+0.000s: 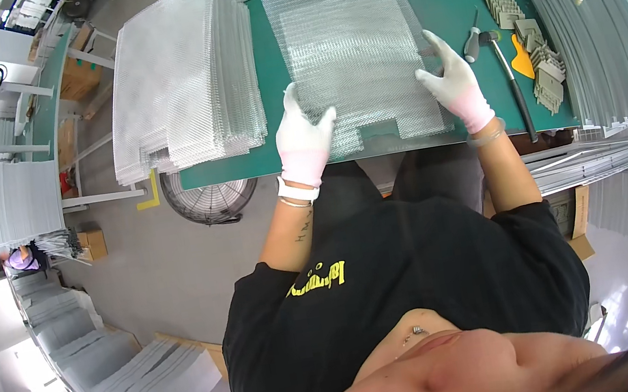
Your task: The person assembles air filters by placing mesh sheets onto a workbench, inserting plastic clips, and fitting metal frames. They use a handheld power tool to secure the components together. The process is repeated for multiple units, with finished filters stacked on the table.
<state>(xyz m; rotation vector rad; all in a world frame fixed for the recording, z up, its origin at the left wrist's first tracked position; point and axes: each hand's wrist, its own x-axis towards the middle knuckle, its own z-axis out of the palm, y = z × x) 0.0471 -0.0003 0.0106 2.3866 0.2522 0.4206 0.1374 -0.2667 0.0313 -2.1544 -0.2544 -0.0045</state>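
Sheets of silvery wire mesh (354, 58), notched at the near edge, lie flat on the green table in front of me; they overlap slightly out of line. My left hand (302, 134), in a white and pink glove, is at their left edge with thumb and fingers apart. At the right edge is my right hand (454, 83), gloved the same way, its thumb and fingers spread. Neither hand is wrapped round anything; whether the fingertips touch the mesh is hard to tell. Left of them stands a tall stack of similar mesh sheets (180, 77).
On the right of the table (456, 1) lie a screwdriver (472, 44), a hammer (508, 75), a yellow flat piece (521, 58) and small beige parts (548, 81). Long metal frames (594, 45) line the right side. A round fan (211, 196) stands on the floor under the table's left.
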